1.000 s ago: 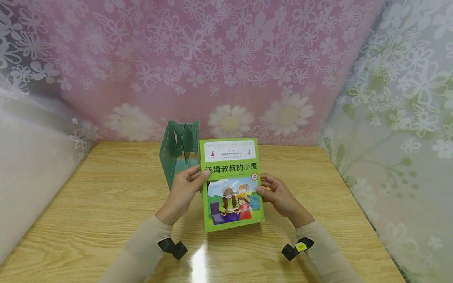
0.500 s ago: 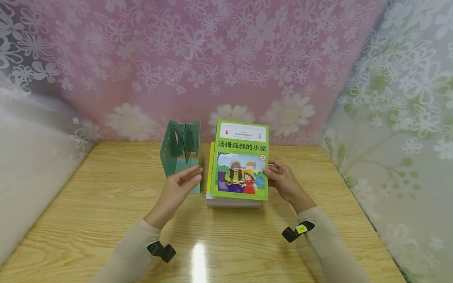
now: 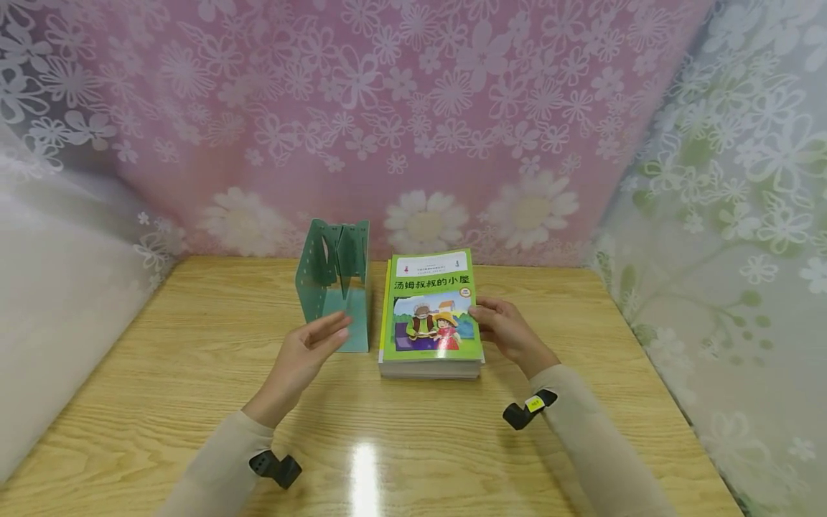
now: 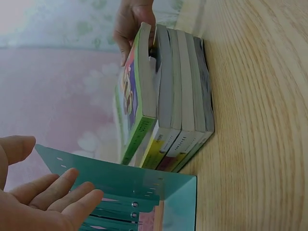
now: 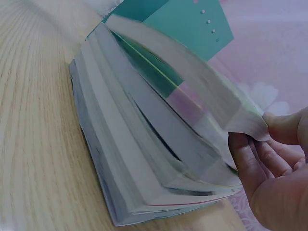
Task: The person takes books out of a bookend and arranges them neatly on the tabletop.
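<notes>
A green picture-cover book [image 3: 435, 305] lies slightly tilted over a stack of several books [image 3: 429, 370] on the wooden table. My right hand [image 3: 513, 332] pinches the green book's right edge, thumb on the cover and fingers beneath. In the right wrist view, a gap shows between the green book [image 5: 202, 72] and the books below on that side. My left hand [image 3: 304, 362] holds nothing; its fingers are extended in front of a green bookend rack [image 3: 345, 316]. From the left wrist view, that rack [image 4: 120, 178] stands beside the stack's spines.
The wooden table [image 3: 194, 402] runs out to both sides and toward me. A pink floral backdrop [image 3: 388, 143] rises behind the rack and stack. Pale floral sheets [image 3: 730, 251] hang at the sides.
The green book moved from between both hands to over the stack and lowered onto it. My left hand let go and drew back left; my right hand kept its hold.
</notes>
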The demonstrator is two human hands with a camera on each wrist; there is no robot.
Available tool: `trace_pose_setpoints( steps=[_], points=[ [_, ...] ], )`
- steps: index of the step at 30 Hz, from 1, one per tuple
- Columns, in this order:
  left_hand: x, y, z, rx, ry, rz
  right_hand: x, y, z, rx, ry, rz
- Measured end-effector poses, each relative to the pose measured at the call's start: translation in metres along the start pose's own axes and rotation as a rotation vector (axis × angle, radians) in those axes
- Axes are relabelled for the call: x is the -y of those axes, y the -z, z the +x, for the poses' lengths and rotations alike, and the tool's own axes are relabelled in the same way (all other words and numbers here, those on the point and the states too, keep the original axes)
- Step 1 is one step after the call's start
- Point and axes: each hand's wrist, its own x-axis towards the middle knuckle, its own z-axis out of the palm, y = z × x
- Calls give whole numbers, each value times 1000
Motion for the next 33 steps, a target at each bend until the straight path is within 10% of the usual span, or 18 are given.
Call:
trace_pose_setpoints(
  steps=[16, 33],
  points=[
    [6, 5, -5, -14, 30, 8, 6, -12, 6, -55, -97, -340],
    [11, 12, -7, 6, 12, 91, 25, -19, 6, -122, -8, -954]
  ],
)
